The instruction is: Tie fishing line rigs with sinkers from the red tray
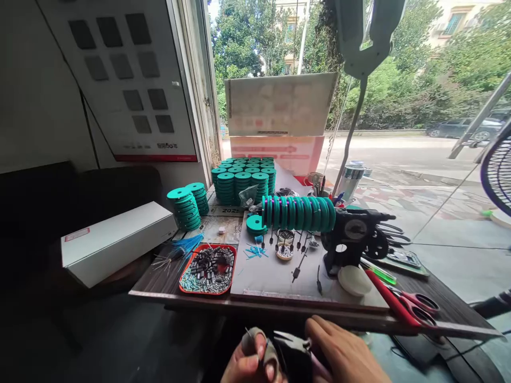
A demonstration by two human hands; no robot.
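Observation:
Below the table's front edge, my left hand point(248, 363) pinches a thin dark wire point(248, 333) between thumb and fingers; greyish wraps cover some fingertips. Just beside it, my right hand point(345, 351) is closed around a pair of pliers point(292, 340), their jaws apart and pointing left toward my left hand. The pliers' handles are mostly hidden under my palm. On the table above, a red-rimmed tray point(233, 271) holds dark cylindrical weights and small metal and blue bits. Several small dark pieces with wire stems, one a dark weight point(296, 273), lie on the pale board point(263, 284).
A row of teal foam spools point(299, 213) sits on a black hand-cranked stand point(355, 231). More teal spools point(243, 183) are stacked behind. Red-handled scissors point(419, 308) lie at the right edge, near a white lid point(354, 280). A white box point(117, 242) stands left.

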